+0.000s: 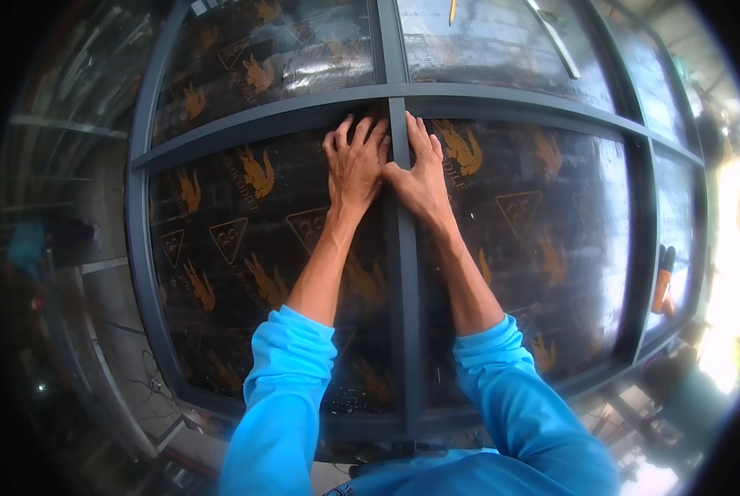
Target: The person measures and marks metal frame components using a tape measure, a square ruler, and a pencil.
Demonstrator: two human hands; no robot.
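A large grey metal frame (pixel 258 113) lies before me, its bars crossing over dark panels printed with orange crocodiles. My left hand (pixel 358 165) rests at the left of the middle bar (pixel 405 289), close under the crossbar, fingers spread and slightly bent. On the other side, my right hand (pixel 422 178) holds the same bar: its thumb lies across the top face and its fingers run along the right side. The left thumb is hidden. Both hands are near the joint where middle bar and crossbar meet.
An orange-and-black handled tool (pixel 663 281) lies at the frame's right side. A pencil (pixel 452 11) and a pale metal strip (pixel 556 41) lie on the far right panel (pixel 490 50). More metal lengths (pixel 97 62) stand at the left, where a cable shows on the floor.
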